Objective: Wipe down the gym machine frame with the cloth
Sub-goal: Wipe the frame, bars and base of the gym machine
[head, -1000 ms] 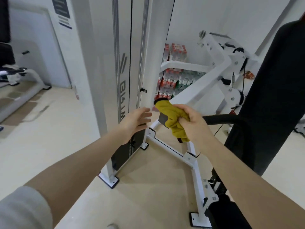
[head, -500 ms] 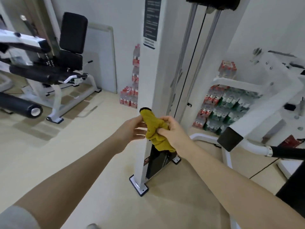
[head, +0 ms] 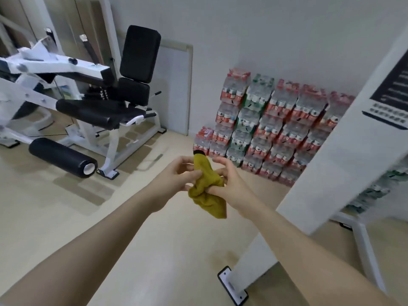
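- the cloth (head: pixel 206 186), a mustard-yellow bunched rag with a dark patch at its top end, is held up in front of the person, between the two hands and clear of any machine.
- the left hand (head: pixel 176 175) grips the cloth from the left, its fingers curled round the upper part of the bundle.
- the right hand (head: pixel 229 180) pinches the cloth from the right with fingers tucked into the folds; its index finger stands out above, not closed on the fabric.
- the lower end of the cloth hangs loose below both hands.
- the gym machine frame (head: pixel 326 173), a broad white upright post, slants through the right of the view, just beside the right forearm; the cloth is not touching it.
- a dark label (head: pixel 390 93) with pale lettering sits high on that post, too blurred to read.
- the post's white foot plate (head: pixel 231 284) rests on the pale floor (head: pixel 66 217).
- stacked packs of bottled water (head: pixel 271 127) stand against the far wall behind the hands.
- a white seated machine (head: pixel 92 93) with black pads stands to the left, well apart from the hands.
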